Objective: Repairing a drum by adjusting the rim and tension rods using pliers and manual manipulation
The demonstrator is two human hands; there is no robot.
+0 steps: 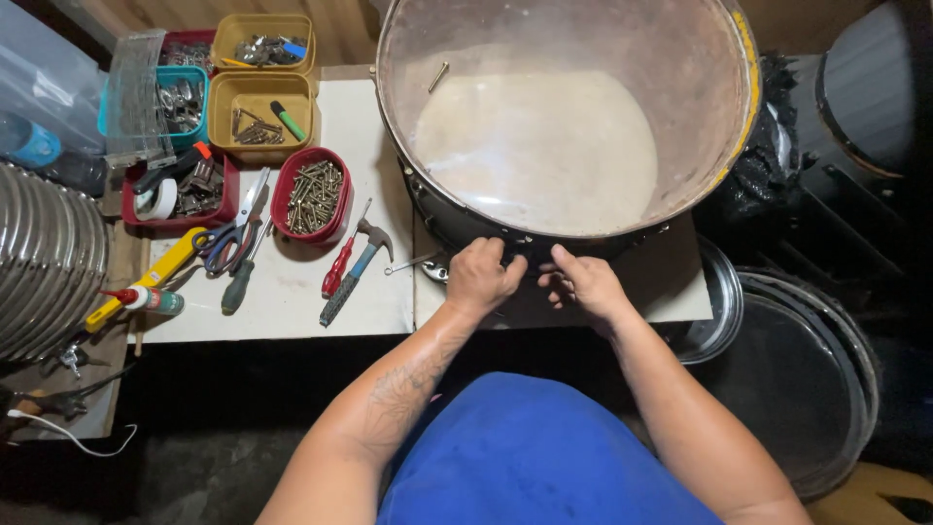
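Leftmost, a small hammer (pixel 362 261) lies on the white table (pixel 292 292). Next, the left hand (pixel 483 276) curls its fingers onto the drum (pixel 564 117)'s near rim; the right hand (pixel 586 284) pinches beside it, just beneath that rim.

drum (pixel 544 146) top cropped, fingers (pixel 496 251) hide rim hardware

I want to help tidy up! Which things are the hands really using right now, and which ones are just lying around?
In use:
- big round drum, open side up
- left hand and right hand, both at its near rim

Just lying about:
- small hammer
- red screwdriver
- scissors
- red tub of screws
- yellow trays of small parts
- loose screw inside the drum
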